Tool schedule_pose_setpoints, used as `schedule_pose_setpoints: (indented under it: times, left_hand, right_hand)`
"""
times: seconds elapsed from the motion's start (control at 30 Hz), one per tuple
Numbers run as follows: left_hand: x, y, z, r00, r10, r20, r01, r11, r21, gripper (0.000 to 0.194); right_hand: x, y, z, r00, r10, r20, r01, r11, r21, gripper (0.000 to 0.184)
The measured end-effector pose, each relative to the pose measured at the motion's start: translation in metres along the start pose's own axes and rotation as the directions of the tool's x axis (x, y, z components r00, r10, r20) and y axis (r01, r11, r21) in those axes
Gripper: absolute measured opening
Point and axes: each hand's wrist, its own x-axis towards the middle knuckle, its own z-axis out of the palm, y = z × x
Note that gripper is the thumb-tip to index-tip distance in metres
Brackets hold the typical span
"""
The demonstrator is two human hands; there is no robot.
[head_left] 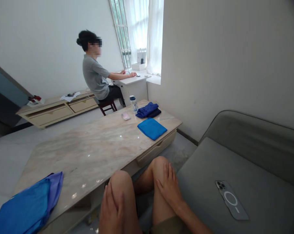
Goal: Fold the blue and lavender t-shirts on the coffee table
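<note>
My left hand [111, 209] lies flat on my left knee, fingers stretched out, holding nothing. My right hand [170, 188] rests open on my right knee in the same way. I sit on a grey sofa [234, 156] facing a marble-topped low table [93, 149]. On the table's far end lie a folded bright blue cloth [152, 128] and a crumpled darker blue cloth [148, 110]. A pile of blue and purple cloth [27, 204] hangs over the table's near left corner.
A phone [231, 200] lies face down on the sofa seat to my right. A small bottle [133, 103] and a pinkish packet [126, 116] stand on the table's far edge. A person in a grey shirt [95, 76] sits at a white desk by the window. A low drawer cabinet [56, 109] lines the left wall.
</note>
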Motion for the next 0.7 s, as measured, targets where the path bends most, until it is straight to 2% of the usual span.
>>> schedule_pose_setpoints:
  times: [0.07, 0.13, 0.2, 0.3, 0.4, 0.5, 0.63, 0.7]
  left_hand:
    - [-0.023, 0.007, -0.004, 0.994, 0.093, -0.051, -0.087, 0.991, 0.106, 0.079]
    - [-0.034, 0.007, -0.011, 0.989, 0.136, -0.056, -0.125, 0.979, 0.162, 0.079]
    - [-0.038, 0.006, -0.018, 0.991, 0.124, -0.051, -0.114, 0.978, 0.172, 0.076]
    - [-0.040, 0.004, -0.027, 0.996, 0.075, -0.056, -0.065, 0.985, 0.161, 0.074]
    - [-0.042, 0.005, -0.029, 0.995, 0.055, -0.081, -0.042, 0.987, 0.154, 0.074]
    - [-0.045, 0.006, -0.031, 0.996, 0.045, -0.079, -0.035, 0.992, 0.124, 0.073]
    - [-0.050, 0.012, -0.038, 1.000, 0.012, -0.025, -0.011, 0.997, 0.073, 0.075]
    - [-0.052, 0.016, -0.042, 1.000, -0.019, 0.001, 0.019, 0.999, 0.044, 0.079]
  right_hand:
    - [0.009, -0.004, -0.007, 0.998, -0.051, 0.029, 0.052, 0.997, -0.055, 0.091]
    - [0.025, -0.002, -0.014, 0.994, -0.091, 0.068, 0.095, 0.994, -0.059, 0.089]
    - [0.036, 0.005, -0.016, 0.990, -0.114, 0.078, 0.117, 0.993, -0.035, 0.084]
    - [0.038, 0.012, -0.016, 0.990, -0.134, 0.044, 0.134, 0.991, 0.003, 0.082]
    - [0.027, 0.007, -0.020, 0.989, -0.144, 0.020, 0.144, 0.989, -0.015, 0.081]
    - [0.003, -0.008, -0.026, 0.985, -0.172, 0.013, 0.173, 0.982, -0.078, 0.079]
    - [-0.035, -0.026, -0.032, 0.938, -0.345, 0.041, 0.348, 0.930, -0.121, 0.069]
    - [-0.040, -0.026, -0.034, 0.899, -0.434, 0.060, 0.438, 0.891, -0.119, 0.063]
